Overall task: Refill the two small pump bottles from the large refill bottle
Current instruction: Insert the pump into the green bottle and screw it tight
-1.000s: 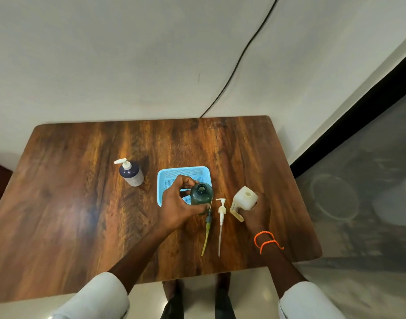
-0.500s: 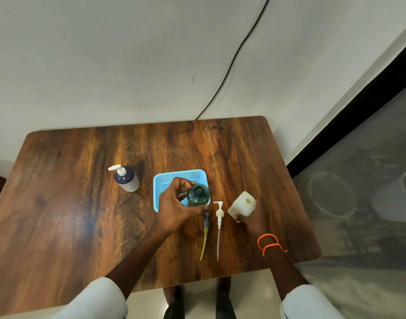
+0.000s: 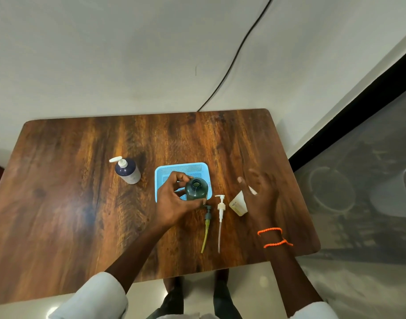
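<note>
A dark green small bottle [image 3: 195, 189] stands uncapped at the front right corner of a blue mesh tray [image 3: 181, 167]. My left hand [image 3: 174, 203] grips it from the left. A cream small bottle [image 3: 238, 204] stands to its right, partly hidden by my right hand [image 3: 260, 194], which hovers over it blurred, with fingers spread and nothing held. Two removed pumps lie between the bottles: a dark one [image 3: 207, 215] with a yellowish tube and a white one [image 3: 221, 207] with a clear tube. The large dark blue refill bottle [image 3: 128, 171] with a white pump stands at the left.
Everything sits on a brown wooden table [image 3: 82, 215] against a white wall. A black cable [image 3: 234, 56] runs down the wall to the table's back edge. The table's right edge is close to my right wrist, with grey floor beyond.
My right hand has let go of the cream bottle and lifted off it with fingers spread. My left hand keeps its grip on the green bottle.
</note>
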